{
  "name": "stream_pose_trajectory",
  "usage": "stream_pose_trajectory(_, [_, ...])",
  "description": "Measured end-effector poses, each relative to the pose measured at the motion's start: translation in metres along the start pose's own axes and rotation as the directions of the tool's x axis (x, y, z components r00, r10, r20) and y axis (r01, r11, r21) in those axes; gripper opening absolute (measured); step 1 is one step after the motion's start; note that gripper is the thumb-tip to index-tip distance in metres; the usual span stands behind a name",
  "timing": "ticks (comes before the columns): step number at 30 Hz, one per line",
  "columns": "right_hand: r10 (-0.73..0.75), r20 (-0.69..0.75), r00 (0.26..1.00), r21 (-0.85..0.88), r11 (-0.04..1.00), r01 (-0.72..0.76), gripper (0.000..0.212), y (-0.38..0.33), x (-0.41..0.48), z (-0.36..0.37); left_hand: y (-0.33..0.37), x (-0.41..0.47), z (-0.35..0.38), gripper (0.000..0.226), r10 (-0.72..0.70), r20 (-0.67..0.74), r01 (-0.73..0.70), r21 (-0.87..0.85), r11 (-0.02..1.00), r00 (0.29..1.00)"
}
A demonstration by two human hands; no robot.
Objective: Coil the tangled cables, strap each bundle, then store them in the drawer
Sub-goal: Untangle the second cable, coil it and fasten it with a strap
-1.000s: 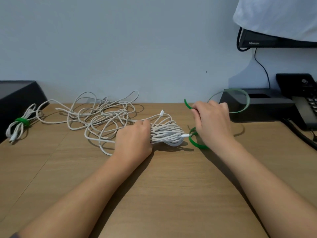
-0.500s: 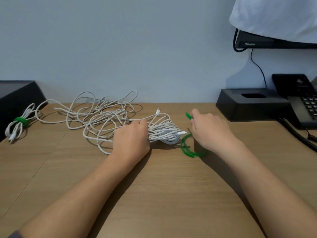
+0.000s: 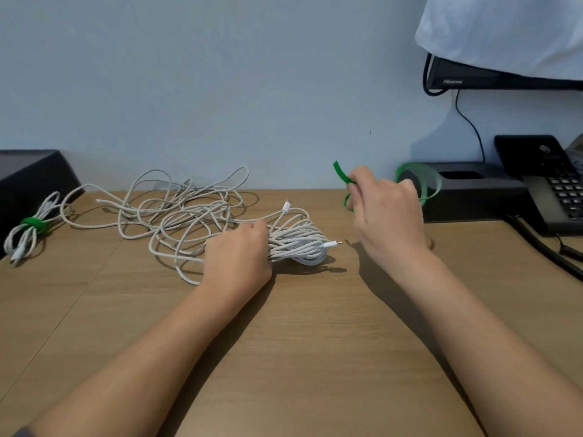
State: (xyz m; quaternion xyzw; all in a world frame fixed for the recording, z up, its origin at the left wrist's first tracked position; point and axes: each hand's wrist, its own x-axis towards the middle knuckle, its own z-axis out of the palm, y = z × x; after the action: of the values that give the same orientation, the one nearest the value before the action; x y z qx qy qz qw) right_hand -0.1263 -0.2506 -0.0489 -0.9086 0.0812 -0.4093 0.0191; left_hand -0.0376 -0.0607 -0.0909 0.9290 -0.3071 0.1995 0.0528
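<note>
Head view shows a pale wall [image 3: 220, 74] behind a wooden desk [image 3: 315, 342] that fills the lower half. A white cloth [image 3: 511, 29] hangs over a dark monitor [image 3: 473, 78] at the upper right. A black box [image 3: 28, 178] sits at the desk's far left edge, and a black base [image 3: 467, 200] stands against the wall on the right, with a phone [image 3: 555, 197] just beside it. A loose tangle [image 3: 176, 212] of white cable sprawls over the desk's back left part and runs into a coil [image 3: 296, 244] lying near the desk's middle. The left hand [image 3: 236, 260] is clenched around the left part of the coil, holding it down on the desk, so the looped right end sticks out past the knuckles. The right hand [image 3: 388, 216] is raised above the desk to the right of the coil and apart from it, and it pinches a green strap [image 3: 342, 176]. One end of the strap stands up to the left of the fingers, a short curl shows below them, and the rest loops behind the hand in a blur in front of the base. A small bundle [image 3: 19, 244] of white cable lies at the far left beside the box, cinched by a green band [image 3: 33, 223]. One plug [image 3: 332, 245] pokes out of the coil toward the right hand, and a second plug [image 3: 287, 205] rises at the coil's back edge.
</note>
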Motion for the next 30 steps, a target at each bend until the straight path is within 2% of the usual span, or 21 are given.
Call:
stream_pose_trajectory(4, [-0.023,0.048,0.999,0.1,0.995,0.018,0.02,-0.005,-0.006,0.001,0.0,0.0,0.0,0.02,0.001,0.008,-0.001,-0.004,1.0,1.0])
stream_pose_trajectory(9, [0.073,0.224,0.972,0.117,0.988,-0.101,0.017,-0.012,-0.014,0.004,-0.001,0.001,0.001,0.018,-0.015,0.019,0.015,-0.01,1.0,1.0])
stream_pose_trajectory(13, [0.116,0.289,0.95,0.29,0.935,-0.202,0.017,-0.017,-0.018,0.007,0.001,0.001,0.0,0.015,-0.01,0.018,0.01,0.003,1.0,1.0])
stream_pose_trajectory(15, [0.157,0.284,0.946,0.367,0.893,-0.259,0.02,-0.022,-0.019,0.008,0.002,0.0,0.0,0.014,0.01,-0.007,-0.009,0.023,1.0,1.0])
stream_pose_trajectory(17, [0.169,0.236,0.957,0.401,0.88,-0.254,0.021,-0.029,-0.019,0.006,0.003,-0.001,0.0,0.015,0.032,-0.024,-0.031,0.026,0.999,0.999])
stream_pose_trajectory(21, [0.183,0.072,0.98,0.308,0.931,-0.197,0.021,-0.035,-0.014,-0.01,0.005,-0.002,-0.001,0.016,0.028,-0.024,-0.027,0.03,0.999,0.999])
stream_pose_trajectory(23, [0.2,0.144,0.969,0.451,0.858,-0.244,0.022,-0.041,-0.015,-0.015,0.004,-0.002,-0.002,0.017,-0.015,-0.017,0.016,0.011,1.0,1.0])
stream_pose_trajectory(25, [0.171,0.31,0.935,0.636,0.694,-0.338,0.022,-0.052,-0.019,-0.013,0.003,0.0,-0.003,0.017,-0.063,-0.026,0.063,-0.016,0.998,0.998])
stream_pose_trajectory(28, [0.134,0.437,0.889,0.72,0.54,-0.436,0.021,-0.062,-0.024,-0.002,0.004,0.001,-0.005,0.019,-0.091,-0.035,0.09,-0.036,0.995,0.995])
stream_pose_trajectory(30, [0.134,0.495,0.859,0.728,0.477,-0.493,0.022,-0.063,-0.024,0.005,0.007,0.0,-0.005,0.021,-0.09,-0.034,0.089,-0.034,0.995,0.995])
